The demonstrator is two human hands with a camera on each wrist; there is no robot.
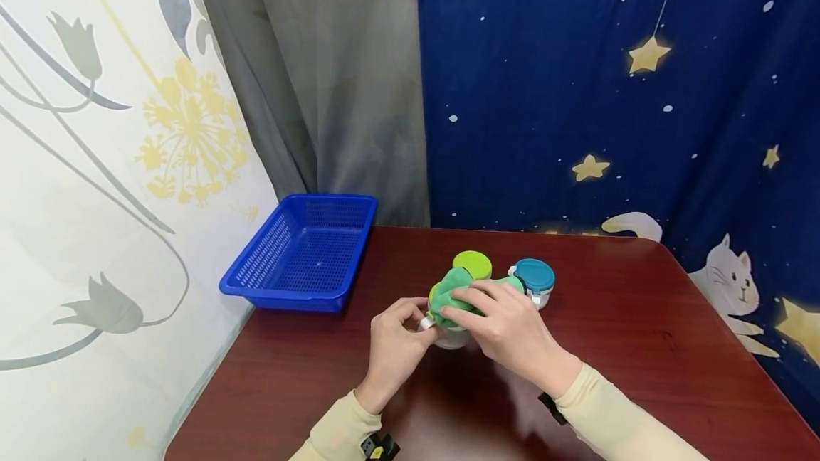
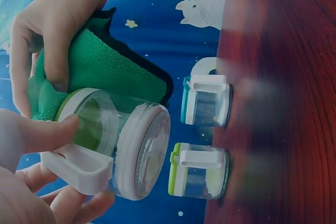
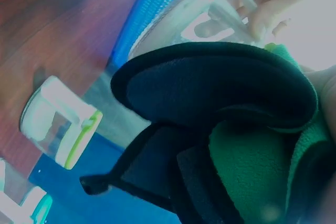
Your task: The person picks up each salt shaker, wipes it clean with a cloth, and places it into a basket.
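Note:
My left hand (image 1: 398, 343) grips the white handle of a clear glass jar (image 2: 139, 153) with a green lid, tilted in the left wrist view. With its fingers curled round a green cloth (image 1: 452, 290), my right hand (image 1: 512, 326) presses the cloth onto the jar's lid. The cloth has dark edging and hides much of the lid; in the right wrist view its dark folds cover most of the jar. Just beyond the hands stand a lime-lidded jar (image 1: 472, 262) and a teal-lidded jar (image 1: 535, 276), both with white handles.
A blue perforated basket (image 1: 297, 296) sits at the table's back left. The dark red table (image 1: 640, 333) runs up to a grey curtain (image 1: 365, 91) and a blue starry curtain (image 1: 544, 91). A patterned white wall covering (image 1: 96, 247) borders the left side.

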